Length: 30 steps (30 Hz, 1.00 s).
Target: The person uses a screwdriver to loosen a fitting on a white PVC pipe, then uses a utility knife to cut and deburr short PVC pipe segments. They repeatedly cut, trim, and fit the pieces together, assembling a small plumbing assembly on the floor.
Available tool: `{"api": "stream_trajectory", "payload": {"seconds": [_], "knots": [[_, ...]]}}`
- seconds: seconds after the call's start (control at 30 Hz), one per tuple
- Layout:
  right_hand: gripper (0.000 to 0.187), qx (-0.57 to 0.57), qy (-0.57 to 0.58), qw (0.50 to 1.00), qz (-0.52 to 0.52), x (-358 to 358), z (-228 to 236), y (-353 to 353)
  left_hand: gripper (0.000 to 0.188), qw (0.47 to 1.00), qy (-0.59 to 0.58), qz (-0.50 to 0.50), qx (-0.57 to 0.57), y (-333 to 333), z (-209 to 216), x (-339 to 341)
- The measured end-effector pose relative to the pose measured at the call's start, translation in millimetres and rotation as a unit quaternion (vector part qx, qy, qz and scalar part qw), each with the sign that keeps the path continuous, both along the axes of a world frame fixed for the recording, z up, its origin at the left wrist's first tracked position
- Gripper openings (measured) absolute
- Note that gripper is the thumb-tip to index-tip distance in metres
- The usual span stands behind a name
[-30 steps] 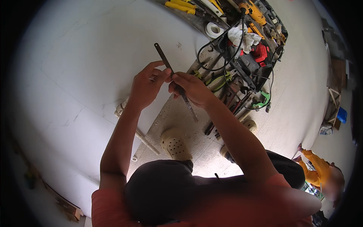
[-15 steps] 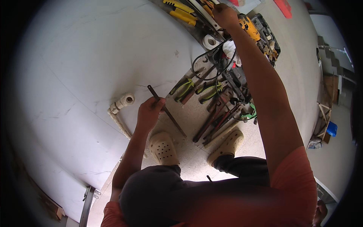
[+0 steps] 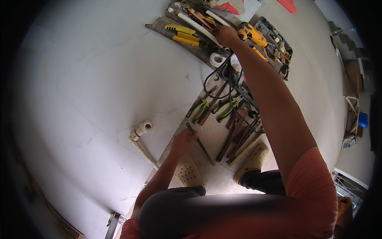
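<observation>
My left hand [image 3: 184,142] is closed on a thin, dark, flat hacksaw blade [image 3: 205,150], which slants down to the right over the floor beside my left shoe. My right arm stretches far forward to the tool tray [image 3: 163,20]. There my right hand [image 3: 227,36] has its fingers bent among narrow brown and orange pieces [image 3: 203,19] and white tubes [image 3: 195,24]. What the fingertips grip is too small to make out. Right of this hand lies a yellow power drill [image 3: 253,34]. Yellow-handled cutters [image 3: 186,38] lie in the tray's left part.
Green-handled pliers [image 3: 227,109], a red pipe wrench [image 3: 237,125] and other tools lie on the floor before my shoes. A black cable [image 3: 205,89] loops near a white tape roll [image 3: 217,59]. At left, a pale wrapped pipe [image 3: 140,131] stands by a large pale panel [image 3: 99,79].
The view has shifted, showing more of the tray. My left hand still holds the blade, now nearer the green pliers. My right hand remains among the tray's contents.
</observation>
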State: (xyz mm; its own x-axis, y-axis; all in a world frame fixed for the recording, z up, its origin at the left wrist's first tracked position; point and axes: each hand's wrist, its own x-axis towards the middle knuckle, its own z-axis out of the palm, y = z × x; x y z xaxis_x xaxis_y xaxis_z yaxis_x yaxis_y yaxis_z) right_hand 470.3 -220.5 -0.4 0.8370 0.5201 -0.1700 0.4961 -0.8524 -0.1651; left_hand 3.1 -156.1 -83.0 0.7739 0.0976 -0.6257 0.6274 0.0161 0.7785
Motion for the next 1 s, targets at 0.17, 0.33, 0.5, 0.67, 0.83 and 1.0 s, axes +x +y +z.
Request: {"api": "stream_trajectory", "payload": {"seconds": [0.17, 0.33, 0.5, 0.67, 0.83, 1.0], "knots": [[0.039, -0.079, 0.029, 0.996, -0.016, 4, -2, 2, 0.041, 1.000, -0.019, -0.006, 0.004, 1, -8, -3], [0.041, -0.062, 0.016, 0.996, -0.055, -1, -7, 4, 0.040, 0.999, -0.020, -0.021, 0.014, 4, -7, -2], [0.045, 0.114, 0.004, 0.989, -0.095, -20, -2, -7, 0.037, 0.999, -0.009, -0.029, 0.039, 7, 2, -1], [0.052, 0.285, 0.061, 0.950, -0.117, -29, 8, -14, 0.038, 0.987, -0.020, -0.085, 0.135, 10, 7, 0], [0.045, 0.474, 0.176, 0.846, -0.167, -25, 16, -14, 0.041, 0.988, -0.011, -0.093, 0.125, 11, 3, 4], [0.041, 0.559, 0.262, 0.766, -0.179, -27, 20, -17, 0.043, 0.972, -0.025, -0.145, 0.183, 12, 3, 6]]}}
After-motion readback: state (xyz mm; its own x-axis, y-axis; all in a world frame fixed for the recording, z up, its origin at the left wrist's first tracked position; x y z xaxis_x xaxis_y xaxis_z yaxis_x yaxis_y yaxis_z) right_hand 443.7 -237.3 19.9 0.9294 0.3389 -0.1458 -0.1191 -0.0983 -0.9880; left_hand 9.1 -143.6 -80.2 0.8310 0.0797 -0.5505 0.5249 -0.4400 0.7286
